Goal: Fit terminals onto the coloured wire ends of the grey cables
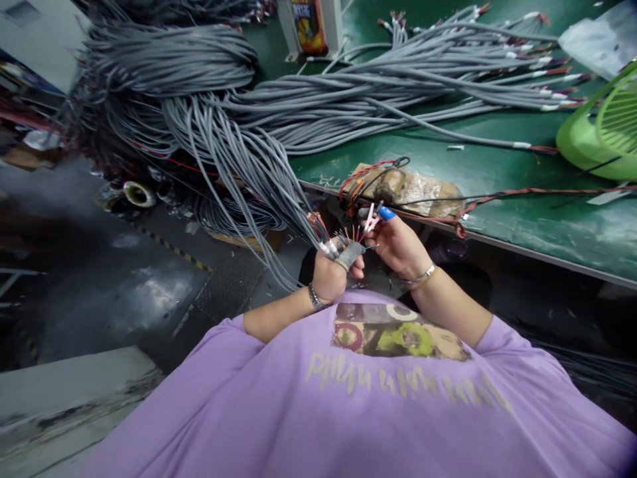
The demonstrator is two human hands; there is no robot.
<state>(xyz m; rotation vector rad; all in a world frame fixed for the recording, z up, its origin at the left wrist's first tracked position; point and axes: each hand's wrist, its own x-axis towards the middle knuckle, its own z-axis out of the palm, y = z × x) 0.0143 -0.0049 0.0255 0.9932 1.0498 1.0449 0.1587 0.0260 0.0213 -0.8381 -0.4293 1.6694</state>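
A clear bag (600, 43) lies in the upper right of the frame, its contents impossible to make out. Below the desk (537, 229), left of centre, coiled cable (239, 216) rests at a carton (271, 240); whether inside or on top is unclear. Just below centre, the left hand (330, 273) has its grip closed around grey cables (291, 206), their ends fanning into thin coloured wires (354, 234), with a flat grey piece (350, 254) across the fingers. The right hand (401, 247), its thumb tip covered in blue, is bent beside a pink clip (371, 218) at the wires; what its grip pinches cannot be told. The right edge cuts off a green slatted thing (600, 129).
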